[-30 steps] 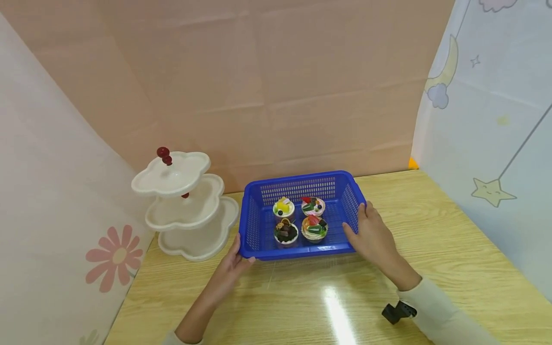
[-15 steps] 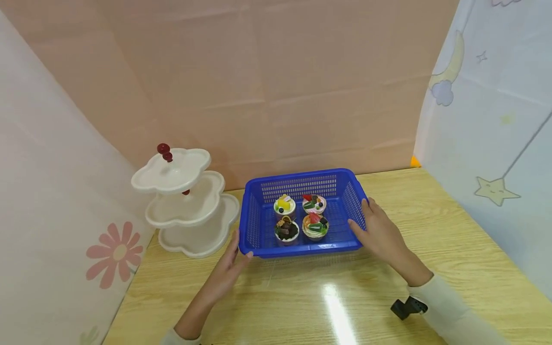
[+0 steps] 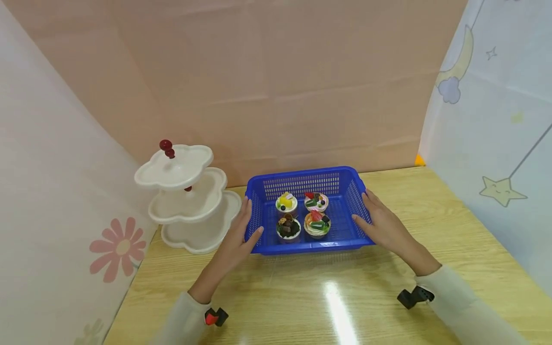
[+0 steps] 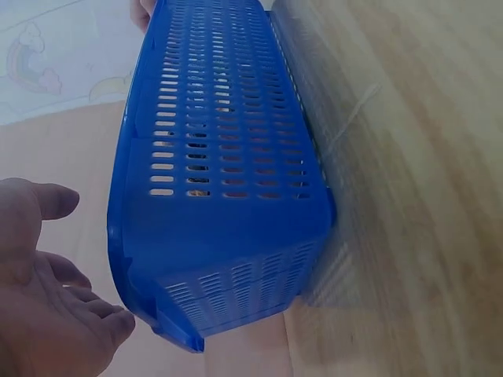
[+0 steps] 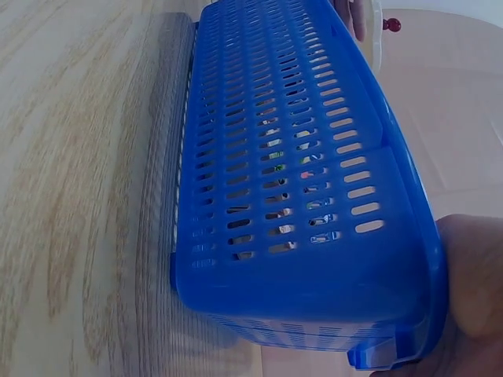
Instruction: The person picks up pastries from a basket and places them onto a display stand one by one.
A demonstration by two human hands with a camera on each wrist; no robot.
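Note:
A blue plastic basket [image 3: 302, 247] with slotted walls stands on the wooden table. Inside its left and middle part sit several decorated cupcakes, among them a yellow-topped one [image 3: 286, 203], a chocolate one [image 3: 288, 228], and a strawberry-topped one [image 3: 317, 225]. My right hand [image 3: 385, 227] holds the basket's right end, thumb over the rim and fingers along the outside. By the left end is my left hand [image 3: 235, 239], its fingers loosely extended. In the left wrist view, a gap shows between its thumb and the rim; fingertip contact is hard to tell.
Left of the basket stands a white three-tier serving stand [image 3: 185, 206] with a red knob [image 3: 166, 145], its lowest tier close to my left hand. A peach cloth [image 3: 302, 96] hangs behind, and patterned white cloths flank the table [image 3: 302, 297].
My left hand has moved up and forward along the basket's left end, its fingers loosening from the front corner. The right hand stays at the right rim. The view has shifted slightly.

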